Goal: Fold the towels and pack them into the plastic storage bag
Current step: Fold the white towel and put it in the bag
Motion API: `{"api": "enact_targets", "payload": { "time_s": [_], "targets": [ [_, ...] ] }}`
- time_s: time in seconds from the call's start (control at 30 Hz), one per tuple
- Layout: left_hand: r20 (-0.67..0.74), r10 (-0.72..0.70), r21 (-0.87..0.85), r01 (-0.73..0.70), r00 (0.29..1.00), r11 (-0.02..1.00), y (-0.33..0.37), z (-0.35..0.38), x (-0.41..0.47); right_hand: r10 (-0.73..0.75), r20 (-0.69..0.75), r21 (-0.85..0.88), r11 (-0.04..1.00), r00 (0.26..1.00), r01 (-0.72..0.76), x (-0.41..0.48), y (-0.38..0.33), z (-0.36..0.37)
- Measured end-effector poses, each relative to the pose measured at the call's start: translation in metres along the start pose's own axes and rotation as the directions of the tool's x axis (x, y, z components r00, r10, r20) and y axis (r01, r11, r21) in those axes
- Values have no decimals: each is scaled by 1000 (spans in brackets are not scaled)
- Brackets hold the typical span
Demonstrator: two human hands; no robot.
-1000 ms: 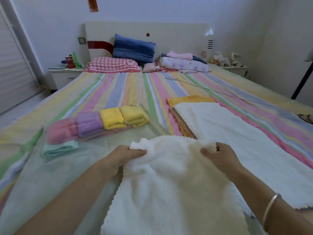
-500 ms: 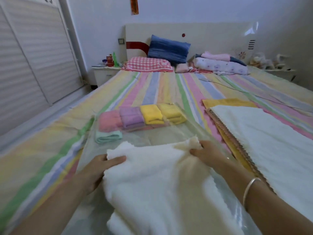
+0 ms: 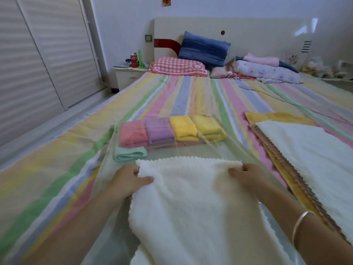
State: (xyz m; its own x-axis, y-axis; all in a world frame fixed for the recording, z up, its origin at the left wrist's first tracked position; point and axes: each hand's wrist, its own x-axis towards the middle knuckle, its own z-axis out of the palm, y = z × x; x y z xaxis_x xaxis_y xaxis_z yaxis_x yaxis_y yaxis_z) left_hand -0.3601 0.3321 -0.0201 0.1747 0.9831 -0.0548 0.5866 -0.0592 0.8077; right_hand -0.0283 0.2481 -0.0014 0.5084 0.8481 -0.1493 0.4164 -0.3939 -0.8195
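Your left hand [image 3: 128,180] and right hand [image 3: 246,175] each pinch a far corner of the white fluffy scallop-edged towel [image 3: 191,197], thumbs on top, fingers curled under the edge, towel spread between them. It lies over the near part of the clear plastic storage bag [image 3: 219,150] on the striped bedsheet [image 3: 57,159]; can't tell if it's inside the bag or on top. At the bag's far end sit a folded pink towel [image 3: 132,134], purple towel [image 3: 158,131] and two yellow towels [image 3: 182,128] in a row, with a mint-green towel [image 3: 129,153] just in front of the pink one, and a flat stack of unfolded towels [image 3: 305,155], white on top, lies beside the bag on your right.
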Motion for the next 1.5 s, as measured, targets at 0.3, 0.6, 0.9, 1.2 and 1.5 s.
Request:
{"api": "enact_targets", "payload": {
  "time_s": [0.3,0.6,0.9,1.2,1.5],
  "targets": [
    [-127,44,-181,-67,991,981,4,-6,19,-105,-78,163,980,991,117,10,-14,-3],
    [-260,12,85,10,966,996,-4,4,39,-100,-184,-37,995,978,95,37,-14,16],
    [-354,72,179,-8,933,984,4,-13,-41,-101,-188,-218,974,977,59,-1,6,1],
    [-92,-129,14,131,987,991,0,-14,-147,-6,-96,-498,866,995,-42,-111,56,-28],
    [-129,-26,27,30,991,999,16,-20,-183,-67,-109,-324,945,992,28,-156,67,-43]
  ]
}}
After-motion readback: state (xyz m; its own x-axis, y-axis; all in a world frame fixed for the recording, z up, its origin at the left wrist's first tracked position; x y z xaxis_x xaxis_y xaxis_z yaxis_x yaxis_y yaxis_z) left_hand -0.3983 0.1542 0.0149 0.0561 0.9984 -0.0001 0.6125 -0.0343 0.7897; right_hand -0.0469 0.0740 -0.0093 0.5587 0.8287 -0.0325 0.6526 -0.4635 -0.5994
